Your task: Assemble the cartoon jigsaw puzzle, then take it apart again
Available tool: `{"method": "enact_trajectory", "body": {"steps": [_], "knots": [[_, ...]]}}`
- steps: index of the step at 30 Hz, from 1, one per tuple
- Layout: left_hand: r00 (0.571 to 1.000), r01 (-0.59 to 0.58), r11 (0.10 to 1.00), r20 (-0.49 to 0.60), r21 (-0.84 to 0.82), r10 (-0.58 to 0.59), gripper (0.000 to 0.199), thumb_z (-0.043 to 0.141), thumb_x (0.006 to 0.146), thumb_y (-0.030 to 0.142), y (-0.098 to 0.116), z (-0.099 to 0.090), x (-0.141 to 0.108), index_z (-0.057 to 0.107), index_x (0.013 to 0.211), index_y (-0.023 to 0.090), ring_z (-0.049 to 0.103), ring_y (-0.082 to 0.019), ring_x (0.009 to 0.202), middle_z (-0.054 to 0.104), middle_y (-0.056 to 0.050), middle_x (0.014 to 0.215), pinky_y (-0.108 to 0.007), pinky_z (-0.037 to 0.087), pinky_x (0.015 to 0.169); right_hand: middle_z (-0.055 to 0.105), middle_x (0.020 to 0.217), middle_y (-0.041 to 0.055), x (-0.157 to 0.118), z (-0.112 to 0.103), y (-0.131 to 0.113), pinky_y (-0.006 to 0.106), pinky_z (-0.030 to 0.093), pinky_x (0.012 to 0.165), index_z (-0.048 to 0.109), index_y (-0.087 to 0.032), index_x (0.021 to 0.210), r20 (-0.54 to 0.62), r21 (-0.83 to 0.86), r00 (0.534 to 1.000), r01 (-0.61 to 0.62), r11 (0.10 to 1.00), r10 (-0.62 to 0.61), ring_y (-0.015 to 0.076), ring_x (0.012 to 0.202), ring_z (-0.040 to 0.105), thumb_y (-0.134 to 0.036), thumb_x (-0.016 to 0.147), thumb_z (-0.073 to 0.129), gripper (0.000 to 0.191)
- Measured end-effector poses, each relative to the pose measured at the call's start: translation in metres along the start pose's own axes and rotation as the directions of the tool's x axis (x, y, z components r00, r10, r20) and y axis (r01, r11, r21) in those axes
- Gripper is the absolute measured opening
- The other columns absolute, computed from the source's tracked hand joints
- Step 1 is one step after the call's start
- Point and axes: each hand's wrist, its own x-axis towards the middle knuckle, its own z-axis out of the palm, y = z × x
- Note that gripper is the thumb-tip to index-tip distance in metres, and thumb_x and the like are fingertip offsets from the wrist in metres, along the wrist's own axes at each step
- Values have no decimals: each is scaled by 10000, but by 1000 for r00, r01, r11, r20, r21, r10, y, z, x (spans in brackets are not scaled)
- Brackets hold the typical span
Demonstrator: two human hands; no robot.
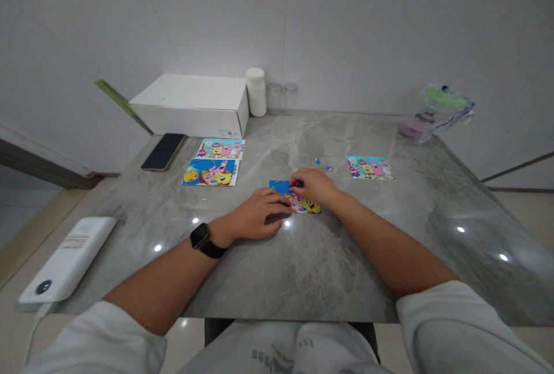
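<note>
A small jigsaw puzzle (279,185) with a blue top and yellow and pink cartoon figures lies flat on the table before me. My left hand (262,213) rests at its left side, fingers stretched out and fingertips on its edge. Above the puzzle's upper part, my right hand (314,184) pinches a small puzzle piece, mostly covered by the fingers. Two small loose puzzle pieces, one (317,161) farther back and another (329,169) closer, lie just beyond my right hand. Part of the puzzle is hidden under my right hand.
A cartoon picture card (371,167) lies to the right; two more cards (212,172) lie left. Behind them are a phone (163,152), a white box (190,105), a white bottle (256,92) and glasses (274,98). A bagged cup (437,111) stands far right, a power bank (69,258) near left.
</note>
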Motion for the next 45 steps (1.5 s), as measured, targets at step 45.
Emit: {"method": "enact_trajectory", "body": {"steps": [45], "knots": [[998, 57, 947, 1, 317, -61, 320, 542, 1063, 408, -18, -3, 35, 730, 1268, 249, 612, -276, 1244, 708, -77, 1388, -491, 435, 1076, 761, 1025, 77, -44, -22, 71, 316, 487, 857, 779, -207, 1062, -474, -2, 876, -101, 995, 88, 199, 876, 658, -195, 971, 573, 225]]}}
